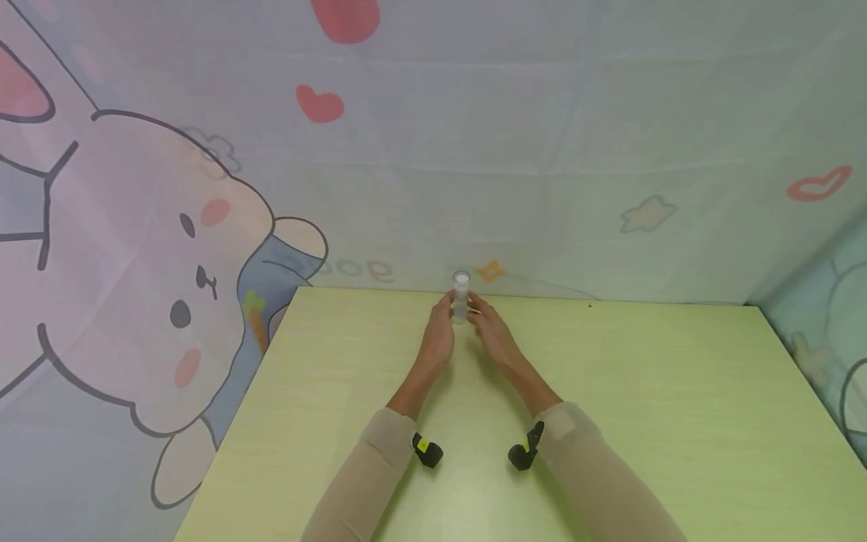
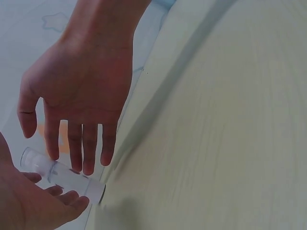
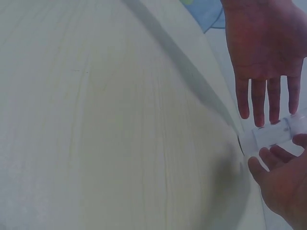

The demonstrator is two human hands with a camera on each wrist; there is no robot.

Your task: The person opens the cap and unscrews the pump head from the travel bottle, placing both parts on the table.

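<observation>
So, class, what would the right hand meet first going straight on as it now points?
The right hand would likely meet the clear cylindrical bottle first; whether they touch now is unclear.

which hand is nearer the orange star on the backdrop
Right. In the head view, the right hand is just below the orange star, while the left hand is farther off, below and to its left, beyond the clear container.

smooth plastic-looking container point(image 1: 460, 296), wood-grained tabletop point(image 1: 677, 421), creased cloth backdrop point(image 1: 542, 135)
</observation>
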